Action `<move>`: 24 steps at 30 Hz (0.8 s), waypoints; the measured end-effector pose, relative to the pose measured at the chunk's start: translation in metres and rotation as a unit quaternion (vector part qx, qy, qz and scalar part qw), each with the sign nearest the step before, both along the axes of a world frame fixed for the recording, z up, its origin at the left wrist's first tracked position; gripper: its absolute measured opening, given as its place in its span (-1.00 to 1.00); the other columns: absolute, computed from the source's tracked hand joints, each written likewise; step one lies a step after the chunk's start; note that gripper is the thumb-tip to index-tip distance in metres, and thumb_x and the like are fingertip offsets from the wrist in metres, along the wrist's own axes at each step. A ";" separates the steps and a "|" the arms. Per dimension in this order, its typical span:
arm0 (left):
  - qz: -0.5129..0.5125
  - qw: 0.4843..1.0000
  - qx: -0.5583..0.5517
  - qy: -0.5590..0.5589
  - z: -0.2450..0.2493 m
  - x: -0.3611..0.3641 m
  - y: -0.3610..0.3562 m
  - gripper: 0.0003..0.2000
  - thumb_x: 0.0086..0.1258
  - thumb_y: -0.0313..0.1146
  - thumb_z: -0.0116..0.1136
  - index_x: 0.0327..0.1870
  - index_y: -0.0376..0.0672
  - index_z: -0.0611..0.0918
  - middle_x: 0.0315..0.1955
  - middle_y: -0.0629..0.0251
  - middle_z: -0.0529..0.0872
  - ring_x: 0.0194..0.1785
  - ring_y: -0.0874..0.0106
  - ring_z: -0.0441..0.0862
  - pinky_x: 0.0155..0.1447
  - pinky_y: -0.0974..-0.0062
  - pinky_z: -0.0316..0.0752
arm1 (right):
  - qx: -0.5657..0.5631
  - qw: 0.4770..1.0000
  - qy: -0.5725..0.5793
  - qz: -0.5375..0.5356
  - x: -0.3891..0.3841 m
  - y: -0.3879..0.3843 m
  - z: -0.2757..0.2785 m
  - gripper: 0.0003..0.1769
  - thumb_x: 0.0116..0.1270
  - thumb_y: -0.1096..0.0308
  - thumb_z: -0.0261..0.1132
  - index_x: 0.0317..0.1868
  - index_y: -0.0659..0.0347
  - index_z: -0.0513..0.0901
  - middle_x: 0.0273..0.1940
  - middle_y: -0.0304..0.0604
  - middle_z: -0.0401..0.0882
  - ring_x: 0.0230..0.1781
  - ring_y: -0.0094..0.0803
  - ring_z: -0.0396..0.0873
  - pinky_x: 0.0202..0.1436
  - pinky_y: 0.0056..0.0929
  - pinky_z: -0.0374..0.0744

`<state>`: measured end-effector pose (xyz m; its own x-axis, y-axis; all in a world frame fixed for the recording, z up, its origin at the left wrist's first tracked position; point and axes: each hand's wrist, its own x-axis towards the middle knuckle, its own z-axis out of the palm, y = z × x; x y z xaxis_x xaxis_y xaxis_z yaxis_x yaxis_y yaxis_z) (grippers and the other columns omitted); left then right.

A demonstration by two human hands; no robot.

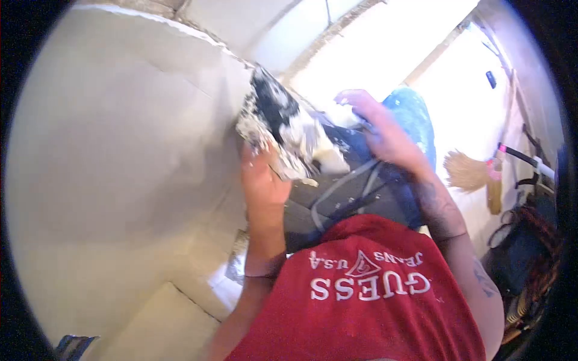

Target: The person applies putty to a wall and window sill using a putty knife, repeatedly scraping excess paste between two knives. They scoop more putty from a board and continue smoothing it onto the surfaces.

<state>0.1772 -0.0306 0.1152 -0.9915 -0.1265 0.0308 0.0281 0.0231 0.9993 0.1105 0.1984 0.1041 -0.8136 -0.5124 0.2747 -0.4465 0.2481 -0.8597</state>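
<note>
My left hand (265, 177) is closed on the lower edge of a dark, flat piece (274, 99) thickly smeared with white plaster-like paste. The piece is tilted, close to a pale wall, and lumps of white paste (331, 159) sit at its lower right end. To the right of it, my right hand (379, 123) has its fingers curled round something white (344, 114), washed out by glare. What exactly these fingers hold does not show. Below the hands, dark shorts (379, 192) with a grey drawstring carry white specks.
A smooth pale wall (132, 138) fills the left side, with a rough white edge along its top. A blue rounded object (412, 117) stands just beyond my right hand. At the right are a straw broom (466, 171) and dark bags (518, 246).
</note>
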 end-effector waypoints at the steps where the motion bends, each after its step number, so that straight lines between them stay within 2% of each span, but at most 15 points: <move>1: 0.003 0.955 0.286 -0.072 0.003 0.003 -0.001 -0.67 0.19 -0.48 -0.07 0.02 -0.26 0.42 -0.14 0.09 0.55 -0.04 0.22 0.52 0.04 0.21 0.45 | -0.052 0.995 -0.070 -0.054 -0.006 -0.004 -0.003 -0.42 -0.11 0.73 -0.08 0.04 0.27 0.40 -0.04 0.05 0.40 0.07 -0.06 0.36 0.16 -0.30 0.33; 2: 0.067 0.823 0.548 -0.129 0.006 0.006 -0.001 -0.67 0.23 -0.36 -0.10 -0.01 -0.28 0.44 -0.21 0.08 0.57 -0.09 0.23 0.53 0.01 0.26 0.45 | -0.078 0.993 -0.039 -0.077 -0.016 -0.012 0.001 -0.44 -0.10 0.71 -0.07 0.03 0.28 0.40 -0.06 0.05 0.41 0.04 -0.06 0.38 0.14 -0.30 0.35; 4: 0.094 0.846 0.494 -0.180 -0.013 0.014 -0.016 -0.69 0.26 -0.31 -0.15 -0.03 -0.24 0.45 -0.38 0.13 0.56 -0.32 0.27 0.55 -0.26 0.32 0.50 | -0.121 0.985 0.023 -0.124 -0.041 -0.032 0.024 -0.47 -0.07 0.68 -0.06 0.01 0.30 0.41 -0.11 0.06 0.44 -0.01 -0.06 0.42 0.09 -0.29 0.38; 6: 0.144 0.853 0.453 -0.216 -0.025 0.018 -0.025 -0.71 0.27 -0.29 -0.15 -0.06 -0.21 0.46 -0.49 0.18 0.54 -0.48 0.31 0.53 -0.45 0.37 0.50 | -0.158 0.979 0.046 -0.117 -0.061 -0.056 0.047 -0.50 -0.07 0.65 -0.04 -0.01 0.31 0.41 -0.14 0.08 0.45 -0.05 -0.03 0.43 0.06 -0.27 0.40; 7: 0.170 0.852 0.441 -0.226 -0.027 0.020 -0.027 -0.72 0.28 -0.28 -0.15 -0.07 -0.19 0.47 -0.52 0.18 0.53 -0.52 0.31 0.52 -0.50 0.39 0.49 | -0.172 0.978 0.055 -0.109 -0.069 -0.068 0.058 -0.51 -0.07 0.64 -0.03 -0.01 0.32 0.41 -0.16 0.09 0.46 -0.07 -0.02 0.44 0.05 -0.27 0.41; 9: 0.210 0.848 0.423 -0.242 -0.025 0.019 -0.027 -0.74 0.29 -0.27 -0.14 -0.09 -0.16 0.47 -0.53 0.19 0.53 -0.56 0.32 0.52 -0.55 0.43 0.47 | -0.127 0.983 0.085 -0.099 -0.074 -0.085 0.082 -0.51 -0.01 0.64 0.04 0.03 0.30 0.40 -0.11 0.03 0.47 -0.05 -0.10 0.46 0.07 -0.33 0.39; 10: 0.197 0.875 0.379 -0.227 -0.027 0.020 -0.027 -0.75 0.29 -0.26 -0.13 -0.10 -0.15 0.47 -0.52 0.18 0.53 -0.55 0.30 0.52 -0.55 0.42 0.48 | -0.101 0.985 0.105 -0.089 -0.075 -0.094 0.089 -0.52 0.03 0.64 0.08 0.05 0.29 0.39 -0.09 0.01 0.48 -0.04 -0.14 0.47 0.08 -0.37 0.39; 11: 0.186 0.899 0.335 -0.212 -0.030 0.020 -0.026 -0.75 0.29 -0.26 -0.12 -0.10 -0.14 0.47 -0.51 0.17 0.54 -0.54 0.29 0.52 -0.54 0.41 0.48 | -0.107 0.982 0.118 -0.097 -0.075 -0.104 0.090 -0.50 0.02 0.66 0.05 0.06 0.27 0.39 -0.10 0.03 0.48 -0.06 -0.09 0.47 0.03 -0.34 0.41; 12: 0.144 0.943 0.243 -0.176 -0.031 0.020 -0.027 -0.76 0.28 -0.25 -0.11 -0.11 -0.13 0.47 -0.50 0.17 0.54 -0.52 0.28 0.53 -0.52 0.38 0.49 | -0.102 0.986 0.101 -0.090 -0.074 -0.110 0.089 -0.50 0.01 0.67 0.04 0.05 0.27 0.40 -0.10 0.04 0.48 -0.06 -0.08 0.46 0.03 -0.33 0.41; 14: 0.137 0.931 0.291 -0.174 -0.027 0.020 -0.028 -0.75 0.27 -0.24 -0.09 -0.10 -0.12 0.47 -0.47 0.16 0.56 -0.47 0.24 0.54 -0.47 0.31 0.51 | -0.091 0.990 0.073 -0.082 -0.067 -0.121 0.084 -0.49 0.00 0.69 0.02 0.05 0.27 0.40 -0.10 0.04 0.48 -0.05 -0.07 0.46 0.04 -0.32 0.41; 15: 0.170 0.863 0.427 -0.209 -0.016 0.015 -0.025 -0.74 0.27 -0.23 -0.08 -0.09 -0.11 0.47 -0.45 0.16 0.56 -0.45 0.23 0.55 -0.43 0.28 0.52 | -0.096 0.990 0.075 -0.070 -0.066 -0.125 0.083 -0.44 -0.04 0.72 -0.02 0.06 0.25 0.39 -0.08 0.05 0.45 -0.03 -0.04 0.43 0.05 -0.30 0.40; 17: 0.183 0.780 0.549 -0.237 -0.013 0.014 -0.026 -0.72 0.26 -0.20 -0.07 -0.08 -0.10 0.47 -0.41 0.15 0.57 -0.40 0.21 0.55 -0.38 0.21 0.52 | -0.090 0.989 0.092 -0.072 -0.063 -0.128 0.082 -0.41 -0.08 0.74 -0.04 0.06 0.25 0.38 -0.06 0.06 0.42 -0.01 -0.01 0.41 0.06 -0.29 0.40; 21: 0.153 0.790 0.553 -0.215 -0.022 0.017 -0.030 -0.68 0.25 -0.15 -0.06 -0.05 -0.09 0.47 -0.35 0.13 0.57 -0.35 0.18 0.55 -0.32 0.15 0.51 | -0.055 0.990 0.088 -0.092 -0.057 -0.131 0.083 -0.38 -0.13 0.76 -0.07 0.06 0.24 0.36 -0.03 0.07 0.37 0.02 0.06 0.36 0.06 -0.24 0.39; 24: 0.168 0.754 0.585 -0.247 -0.011 0.013 -0.031 -0.68 0.25 -0.14 -0.06 -0.05 -0.08 0.48 -0.33 0.11 0.57 -0.34 0.18 0.55 -0.31 0.16 0.51 | -0.043 0.990 0.083 -0.106 -0.055 -0.130 0.080 -0.38 -0.14 0.77 -0.08 0.05 0.24 0.36 -0.01 0.08 0.36 0.03 0.08 0.35 0.06 -0.21 0.39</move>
<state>0.1901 -0.0611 0.1046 -0.7510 -0.0274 -0.6598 -0.1649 -0.9597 0.2275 0.0555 0.0687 0.1838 -0.8409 -0.3038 0.4479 -0.5283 0.2807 -0.8013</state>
